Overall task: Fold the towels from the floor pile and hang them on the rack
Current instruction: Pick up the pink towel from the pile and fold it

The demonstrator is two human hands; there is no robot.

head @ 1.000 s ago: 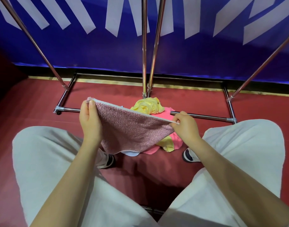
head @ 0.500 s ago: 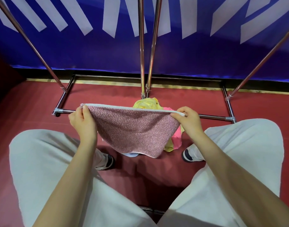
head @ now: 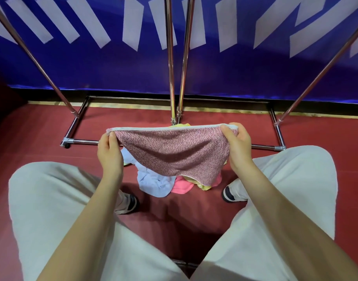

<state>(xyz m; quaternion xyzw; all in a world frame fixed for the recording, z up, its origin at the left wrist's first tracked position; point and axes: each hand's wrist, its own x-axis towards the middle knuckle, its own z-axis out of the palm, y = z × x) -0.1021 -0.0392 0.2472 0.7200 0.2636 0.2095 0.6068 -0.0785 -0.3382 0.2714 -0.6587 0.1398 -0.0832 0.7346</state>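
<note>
Both hands [head: 110, 153] [head: 240, 148] pinch the pink towel [head: 172, 153] taut; no writing legible.

A dark red floor [head: 42, 147] fills the lower part of the view, with a thin yellowish strip [head: 224, 110] along its far edge. Behind that strip stands a blue banner [head: 92, 67] marked with slanted white stripes, black along its bottom edge. Light grey trousers [head: 52, 209] cover both legs near the bottom corners. Two white shoes with dark trim rest on the floor, the left shoe [head: 129, 203] and the right shoe [head: 232, 193] well apart.
</note>
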